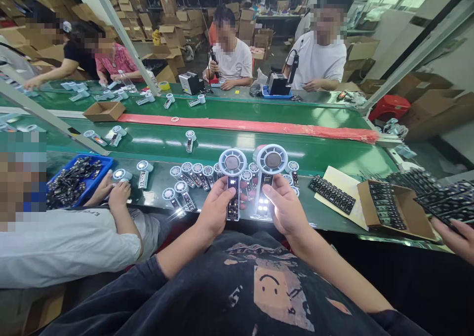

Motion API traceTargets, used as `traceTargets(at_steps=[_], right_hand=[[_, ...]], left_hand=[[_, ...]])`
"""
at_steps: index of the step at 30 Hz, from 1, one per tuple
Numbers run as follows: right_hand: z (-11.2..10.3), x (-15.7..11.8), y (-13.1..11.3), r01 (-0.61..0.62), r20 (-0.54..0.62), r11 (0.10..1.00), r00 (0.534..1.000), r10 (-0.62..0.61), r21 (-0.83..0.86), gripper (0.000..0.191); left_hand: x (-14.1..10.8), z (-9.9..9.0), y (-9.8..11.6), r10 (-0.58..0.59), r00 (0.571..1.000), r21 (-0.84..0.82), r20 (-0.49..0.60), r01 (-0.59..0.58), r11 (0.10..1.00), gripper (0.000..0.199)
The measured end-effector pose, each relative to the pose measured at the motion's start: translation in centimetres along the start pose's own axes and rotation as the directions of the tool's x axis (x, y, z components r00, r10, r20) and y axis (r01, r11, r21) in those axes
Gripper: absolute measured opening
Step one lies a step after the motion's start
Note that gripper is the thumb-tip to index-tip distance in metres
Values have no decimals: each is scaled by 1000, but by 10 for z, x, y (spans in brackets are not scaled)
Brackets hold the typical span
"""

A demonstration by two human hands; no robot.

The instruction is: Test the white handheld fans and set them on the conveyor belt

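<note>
Upright in my left hand [216, 207] is a light-blue handheld fan [232, 197] with a round slotted head and a bare black circuit board along its handle; a light glows on the board. My right hand [287, 205] grips a second light-blue fan [272, 160], held beside the first, with bright lights shining low on its handle. The two fan heads are close together at the same height. Behind them, several similar fans [197, 169] lie in a row on the green work surface, partly hidden by my hands.
At the right, black circuit boards fill a cardboard box [366, 212], and a person's hand [454, 232] holds more boards. To the left, another person's hands [118, 192] hold a fan near a blue tray [107, 165]. A green conveyor [155, 150] runs behind.
</note>
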State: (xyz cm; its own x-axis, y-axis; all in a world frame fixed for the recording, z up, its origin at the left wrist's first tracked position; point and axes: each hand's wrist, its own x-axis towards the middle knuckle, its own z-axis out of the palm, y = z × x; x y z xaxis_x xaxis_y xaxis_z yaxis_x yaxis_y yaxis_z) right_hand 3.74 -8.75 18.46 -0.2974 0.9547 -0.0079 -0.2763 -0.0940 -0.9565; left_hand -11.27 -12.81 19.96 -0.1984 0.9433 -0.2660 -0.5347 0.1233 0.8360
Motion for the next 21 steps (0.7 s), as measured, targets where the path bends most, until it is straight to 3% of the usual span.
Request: traceTargets(at_steps=[6,21], right_hand=[[-6,-1,3,-12,8,1000,1000,12,3,42],[-6,-11,-3,-95,-40,985,994,102,147,45]], left_hand=[[0,0,2,24,999,-48,45,-22,999,47],[-6,5,5,8,996,-62,92,-2,998,42]])
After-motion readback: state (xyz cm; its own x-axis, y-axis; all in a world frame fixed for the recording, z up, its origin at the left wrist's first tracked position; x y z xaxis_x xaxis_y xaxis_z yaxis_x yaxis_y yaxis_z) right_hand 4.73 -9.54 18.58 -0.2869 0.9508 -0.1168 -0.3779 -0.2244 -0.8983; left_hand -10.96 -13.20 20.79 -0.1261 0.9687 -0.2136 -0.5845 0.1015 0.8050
